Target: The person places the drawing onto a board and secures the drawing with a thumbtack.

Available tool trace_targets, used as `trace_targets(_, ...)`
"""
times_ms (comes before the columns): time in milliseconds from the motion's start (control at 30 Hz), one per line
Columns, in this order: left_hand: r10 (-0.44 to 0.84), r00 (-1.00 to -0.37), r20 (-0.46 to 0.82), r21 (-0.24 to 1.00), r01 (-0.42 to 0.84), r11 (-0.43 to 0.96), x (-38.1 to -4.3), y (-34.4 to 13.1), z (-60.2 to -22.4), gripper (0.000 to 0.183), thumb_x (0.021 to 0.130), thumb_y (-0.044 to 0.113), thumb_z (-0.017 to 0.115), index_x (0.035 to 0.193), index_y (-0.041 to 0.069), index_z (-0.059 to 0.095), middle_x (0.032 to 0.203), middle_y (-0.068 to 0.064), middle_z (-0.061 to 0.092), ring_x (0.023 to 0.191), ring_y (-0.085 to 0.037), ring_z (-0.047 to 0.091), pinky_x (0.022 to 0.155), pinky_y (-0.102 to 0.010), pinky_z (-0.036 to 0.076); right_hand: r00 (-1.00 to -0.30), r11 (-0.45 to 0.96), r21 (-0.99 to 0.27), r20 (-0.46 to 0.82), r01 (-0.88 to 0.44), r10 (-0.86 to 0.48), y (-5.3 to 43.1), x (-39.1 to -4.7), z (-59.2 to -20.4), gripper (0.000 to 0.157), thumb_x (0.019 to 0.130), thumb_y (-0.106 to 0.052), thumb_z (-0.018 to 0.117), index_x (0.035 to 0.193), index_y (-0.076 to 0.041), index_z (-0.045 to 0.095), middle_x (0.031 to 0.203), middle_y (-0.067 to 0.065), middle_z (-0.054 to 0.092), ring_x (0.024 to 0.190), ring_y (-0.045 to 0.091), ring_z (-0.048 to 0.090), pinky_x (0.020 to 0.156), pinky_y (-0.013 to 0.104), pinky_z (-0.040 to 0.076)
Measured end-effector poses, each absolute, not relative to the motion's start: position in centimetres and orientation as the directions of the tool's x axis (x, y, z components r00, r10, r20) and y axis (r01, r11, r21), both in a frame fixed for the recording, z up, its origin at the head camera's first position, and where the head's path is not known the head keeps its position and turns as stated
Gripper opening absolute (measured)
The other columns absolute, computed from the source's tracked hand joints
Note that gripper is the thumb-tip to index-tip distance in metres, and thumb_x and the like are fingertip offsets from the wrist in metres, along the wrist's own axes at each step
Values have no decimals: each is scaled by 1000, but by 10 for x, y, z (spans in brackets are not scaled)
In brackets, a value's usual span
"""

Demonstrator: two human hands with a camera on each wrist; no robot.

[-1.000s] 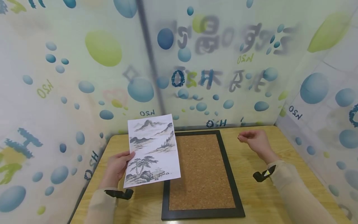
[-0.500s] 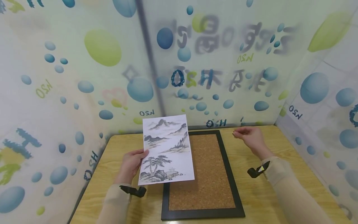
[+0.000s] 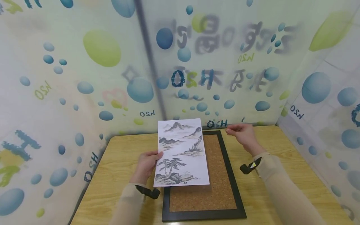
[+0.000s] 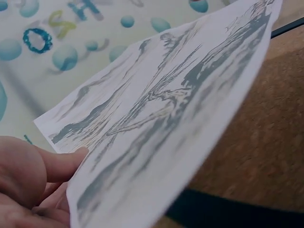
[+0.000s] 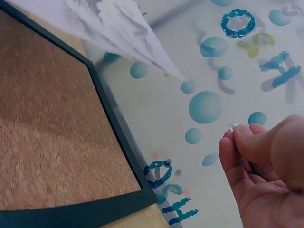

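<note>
Head view, near to far: 2 pale sleeves (image 3: 284, 181) come in from the bottom edge, each w/ a small black device (image 3: 152, 192) at the wrist. Between them lies the corkboard (image 3: 202, 204), flat on the worktop (image 3: 121, 168), black frame all round.

Left grip (image 3: 146, 164): thumb on the front, fingers behind, pinching the left edge of 1 paper sheet (image 3: 184, 150), an ink landscape w/ mountains & pines. Sheet's held tilted above the board, apart from the cork (shadow below it), left edge a bit outside the frame.

Right grip (image 3: 243, 136), by the board's far right corner: thumb & fingertip pinch 1 tiny clear item (image 5: 232, 127), seen best in the right wrist view; too small to ID. It's near the sheet's top right corner, not touching.

Change over the last 1 s: sheet has shifted right, from partly beside the board to mostly over it; right grip has come left. I'd judge sheet & board are roughly lined up now, nothing set down or fixed yet.

Farthest: wall (image 3: 202, 106) w/ blue & green dots, mirrored "H2O" lettering.
</note>
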State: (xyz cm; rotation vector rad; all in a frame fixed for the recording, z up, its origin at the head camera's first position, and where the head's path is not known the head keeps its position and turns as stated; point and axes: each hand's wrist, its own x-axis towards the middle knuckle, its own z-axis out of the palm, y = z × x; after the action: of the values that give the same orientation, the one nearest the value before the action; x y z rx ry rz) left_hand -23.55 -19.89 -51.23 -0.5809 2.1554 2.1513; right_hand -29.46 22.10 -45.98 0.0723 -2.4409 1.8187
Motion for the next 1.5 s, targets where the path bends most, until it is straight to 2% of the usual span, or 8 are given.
trace_targets(333,-242,-921,-305,944,-326,50,-230,-162,-529,35,93,13,83,119,-8,73,107,-19,73,86,-24,71,74,-35,59,-998,263,-964,45,-31,45,207,-304,-469,25,100,-6,74,122,6,74,116,20,74,100,26,74,99,47,56)
trace_targets(467,-246,-908,-339,931,-361,48,-228,-153,-532,31,95,12,82,119,-5,74,104,-18,73,86,-25,71,73,-35,59,-998,237,-971,45,-33,44,200,-308,-473,25,99,-4,74,122,7,74,115,20,75,98,22,75,95,41,59)
trace_targets(600,-261,-897,-358,920,-386,66,-227,-145,-532,28,96,13,81,118,-3,75,99,-16,75,83,-25,72,70,-35,60,-997,188,-981,53,-43,52,194,-312,-474,23,98,2,74,119,10,73,112,21,75,91,19,75,96,46,58)
trace_targets(700,-266,-897,-353,920,-385,77,-224,-140,-532,29,95,13,82,118,-4,75,99,-16,75,83,-26,73,71,-36,60,-997,174,-984,42,-31,58,188,-314,-474,24,97,2,75,119,11,73,110,21,75,90,20,75,100,52,55)
trace_targets(933,-277,-902,-332,928,-365,77,-215,-130,-534,28,93,10,83,114,-6,75,98,-17,73,82,-26,71,72,-35,59,-999,157,-987,19,-14,35,178,-317,-474,25,98,-2,75,121,9,73,111,19,76,94,20,75,99,45,56)
trace_targets(1167,-296,-908,-298,933,-343,111,-208,-123,-540,22,90,6,84,106,-7,76,95,-17,72,81,-25,70,71,-36,58,-999,156,-987,-18,23,36,168,-321,-481,19,98,0,75,116,6,75,106,15,77,91,21,74,99,47,56)
trace_targets(1333,-319,-905,-282,931,-338,135,-206,-120,-543,21,89,6,85,104,-6,77,98,-16,72,86,-25,69,76,-38,57,-1000,159,-987,-20,22,18,161,-322,-485,22,98,-1,75,118,9,74,105,17,77,89,21,76,98,50,56)
trace_targets(1500,-327,-901,-284,928,-344,142,-204,-118,-541,20,90,6,84,104,-5,77,95,-15,72,83,-25,70,75,-39,58,-1000,116,-993,-24,24,2,156,-325,-490,25,96,1,76,119,11,73,104,17,77,89,20,76,97,52,56)
